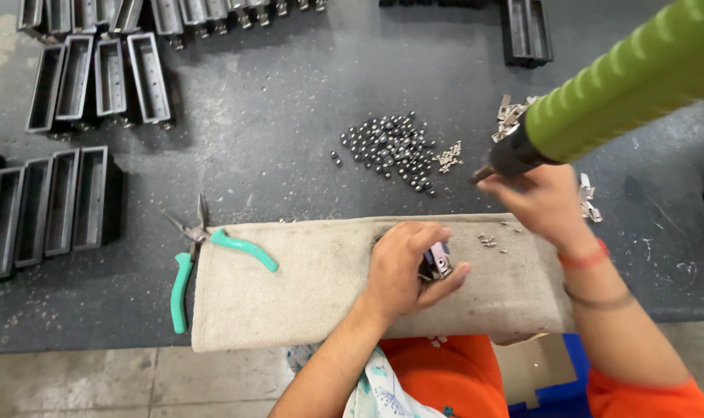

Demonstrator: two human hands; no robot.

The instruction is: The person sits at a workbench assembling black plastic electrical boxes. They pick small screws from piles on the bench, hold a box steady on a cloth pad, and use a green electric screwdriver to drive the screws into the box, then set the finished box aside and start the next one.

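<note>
we had our left hand (410, 267) pressed down on the beige cloth pad (290, 286), its fingers curled and clamped around a small metal part (437, 262) that sat on the pad's middle. our right hand (542, 203) was raised just past the pad's far edge, fingers wrapped tight about the dark nose end of a tool with a ribbed green handle (638, 77), which slanted up toward the top right corner. a few tiny metal bits (487, 241) lay on the pad between our hands. teal-handled pliers (205, 251) rested at the pad's left end, jaws apart. beyond the pad, on the dark bench (290, 124), lay a heap of small steel balls (391, 151) and rows of dark rectangular trays (96, 77).
</note>
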